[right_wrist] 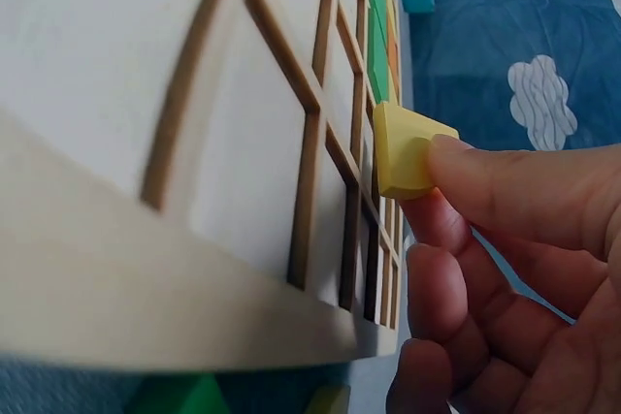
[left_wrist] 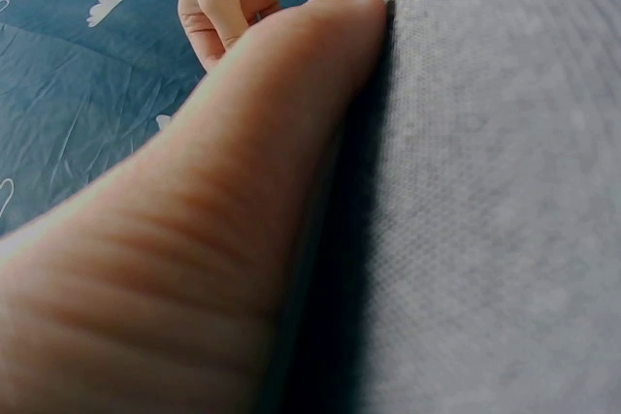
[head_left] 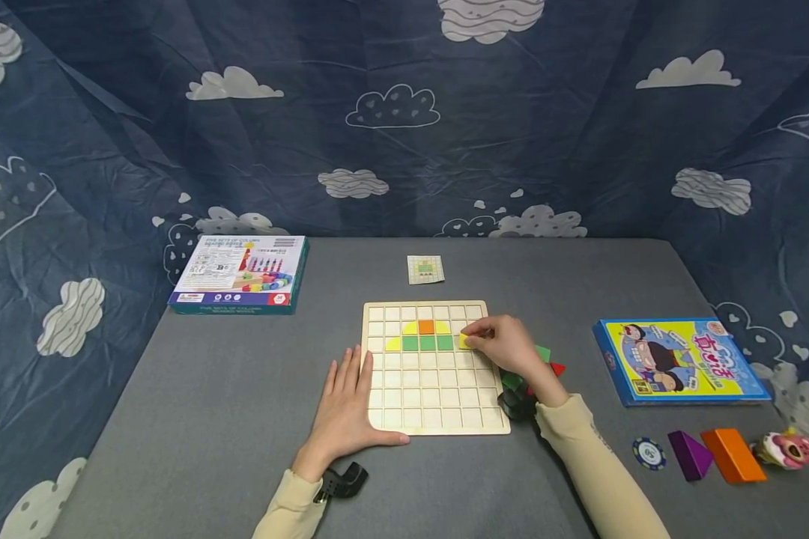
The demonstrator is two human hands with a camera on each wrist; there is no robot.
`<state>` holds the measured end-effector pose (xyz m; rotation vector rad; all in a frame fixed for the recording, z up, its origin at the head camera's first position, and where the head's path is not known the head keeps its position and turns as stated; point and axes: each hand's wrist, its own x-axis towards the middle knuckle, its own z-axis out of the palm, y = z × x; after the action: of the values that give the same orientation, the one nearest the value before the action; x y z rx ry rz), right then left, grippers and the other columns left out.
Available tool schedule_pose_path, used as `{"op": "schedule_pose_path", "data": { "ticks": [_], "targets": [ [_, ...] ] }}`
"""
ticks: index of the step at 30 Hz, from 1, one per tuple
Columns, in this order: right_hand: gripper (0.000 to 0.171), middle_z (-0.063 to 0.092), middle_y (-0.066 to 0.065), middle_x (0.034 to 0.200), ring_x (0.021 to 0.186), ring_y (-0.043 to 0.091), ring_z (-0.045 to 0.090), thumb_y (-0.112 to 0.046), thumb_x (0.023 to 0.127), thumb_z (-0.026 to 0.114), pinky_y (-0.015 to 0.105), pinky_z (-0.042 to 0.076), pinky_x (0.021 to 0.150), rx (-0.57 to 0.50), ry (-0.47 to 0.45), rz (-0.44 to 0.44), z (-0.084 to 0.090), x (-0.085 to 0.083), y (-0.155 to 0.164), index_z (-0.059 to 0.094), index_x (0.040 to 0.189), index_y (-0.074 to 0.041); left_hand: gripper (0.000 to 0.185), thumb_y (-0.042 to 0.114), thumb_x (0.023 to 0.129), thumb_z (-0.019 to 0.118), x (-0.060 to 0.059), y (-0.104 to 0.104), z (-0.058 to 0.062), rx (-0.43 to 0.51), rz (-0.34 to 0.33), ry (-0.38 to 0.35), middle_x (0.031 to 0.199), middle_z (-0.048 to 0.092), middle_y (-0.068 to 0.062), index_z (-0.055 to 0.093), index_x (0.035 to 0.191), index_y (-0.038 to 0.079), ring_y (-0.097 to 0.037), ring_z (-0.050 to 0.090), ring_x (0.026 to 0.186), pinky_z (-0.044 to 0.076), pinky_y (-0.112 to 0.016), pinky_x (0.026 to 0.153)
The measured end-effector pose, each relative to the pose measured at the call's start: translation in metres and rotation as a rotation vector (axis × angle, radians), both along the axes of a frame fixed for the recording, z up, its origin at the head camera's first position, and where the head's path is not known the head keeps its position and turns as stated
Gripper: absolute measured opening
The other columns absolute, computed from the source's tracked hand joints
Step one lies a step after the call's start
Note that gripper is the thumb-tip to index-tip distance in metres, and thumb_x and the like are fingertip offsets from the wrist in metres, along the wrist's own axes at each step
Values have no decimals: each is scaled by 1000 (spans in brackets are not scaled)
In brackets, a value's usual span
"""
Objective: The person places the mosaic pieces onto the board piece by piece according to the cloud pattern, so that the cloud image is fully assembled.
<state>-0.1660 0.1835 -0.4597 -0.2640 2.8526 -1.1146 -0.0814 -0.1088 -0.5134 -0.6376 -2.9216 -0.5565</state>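
A wooden grid board lies on the grey table. On it, an orange square sits between two rounded yellow pieces, above a row of green squares. A yellow piece lies at that row's left end. My left hand rests at the board's near left corner, fingers straight along the left edge and thumb along the front edge. Between thumb and fingertips, my right hand pinches a small yellow block over the board's right side, just right of the green row. Its full outline is partly hidden.
Loose green and red pieces lie right of the board, partly under the right arm. Behind the board is a small pattern card. Boxes stand left and right. A chip, purple block, orange block and figurine lie front right.
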Motion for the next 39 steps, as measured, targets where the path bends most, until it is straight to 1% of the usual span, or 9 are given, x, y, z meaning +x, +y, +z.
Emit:
{"op": "schedule_pose_path", "data": {
  "ticks": [9,15,20,23,29,33,39],
  "targets": [
    [7,65,-4,76,62,14,53,-11,83,73,32,43,58,-22,-1,39,-2,1,-5,74,90,-10,139,85,54,62,0,0,2,-26,14,-58,155,8,-20,11,151,0,-30,0,143,-1,-45,113],
    [5,65,-3,76,63,14,55,-10,84,72,33,44,60,-25,-7,35,-2,-1,-6,73,88,-9,138,84,54,63,0,0,1,-25,11,-41,155,9,-22,12,151,-1,-32,2,143,1,-46,112],
    [4,64,-2,75,64,14,56,-10,84,72,34,45,61,-9,-24,22,-1,-2,-8,73,87,-9,139,84,54,64,-1,0,3,-17,14,-44,155,10,-21,13,151,-1,-31,2,143,1,-46,113],
    [4,64,-2,74,64,14,55,-13,83,73,34,44,61,18,-39,-2,0,-3,-10,73,86,-9,139,84,53,64,0,0,3,-21,16,-52,155,10,-21,12,151,-1,-31,1,143,0,-45,113],
    [7,65,-2,73,64,15,56,-17,82,75,33,43,59,71,-34,-43,1,-4,-13,74,82,-10,138,84,54,64,0,0,3,-24,13,-37,155,11,-22,15,150,-2,-33,4,142,2,-47,112],
    [8,62,-3,72,62,15,54,-18,82,75,32,41,57,97,-38,-56,0,-5,-15,74,80,-11,138,83,54,64,0,0,3,-20,12,-28,154,13,-23,16,150,-3,-33,5,142,3,-48,112],
    [9,60,-3,69,59,15,50,-20,82,75,30,37,53,113,-53,-75,0,-5,-16,73,78,-12,139,85,54,62,0,0,5,-39,20,-72,155,8,-20,11,151,0,-30,-1,143,-1,-45,113]
  ]
}}
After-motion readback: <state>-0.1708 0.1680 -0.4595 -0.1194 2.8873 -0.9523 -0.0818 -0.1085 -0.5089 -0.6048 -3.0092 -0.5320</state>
